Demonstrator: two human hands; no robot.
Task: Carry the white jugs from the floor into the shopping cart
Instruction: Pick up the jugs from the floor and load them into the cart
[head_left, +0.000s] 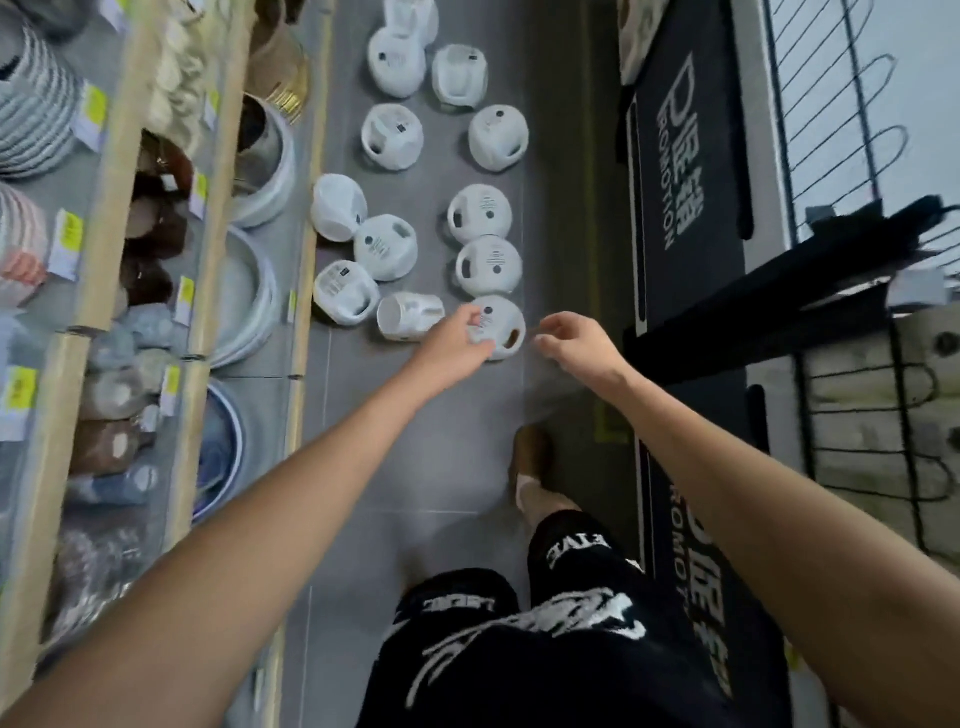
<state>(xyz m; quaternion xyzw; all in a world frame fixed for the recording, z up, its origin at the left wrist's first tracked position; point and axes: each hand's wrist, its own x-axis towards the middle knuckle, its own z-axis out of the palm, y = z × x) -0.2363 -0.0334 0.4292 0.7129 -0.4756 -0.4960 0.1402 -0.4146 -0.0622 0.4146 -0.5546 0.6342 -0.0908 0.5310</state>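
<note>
Several white jugs lie on the grey floor tiles ahead of me, most on their sides with labelled bases facing up. The nearest white jug (501, 325) lies with its handle hole to the right. My left hand (457, 340) is on its left side, thumb and fingers curled round its edge. My right hand (574, 345) hovers just right of that jug with loosely curled fingers, holding nothing and not touching it. The shopping cart (852, 119), of black wire, stands at the right with its dark handle (831, 260) towards me.
A wooden shelf unit (104, 291) with bowls, plates and vases runs along the left. A black promotion mat (685, 171) lies on the floor right of the jugs. My legs in black shorts (545, 634) are below, one foot (530, 457) forward.
</note>
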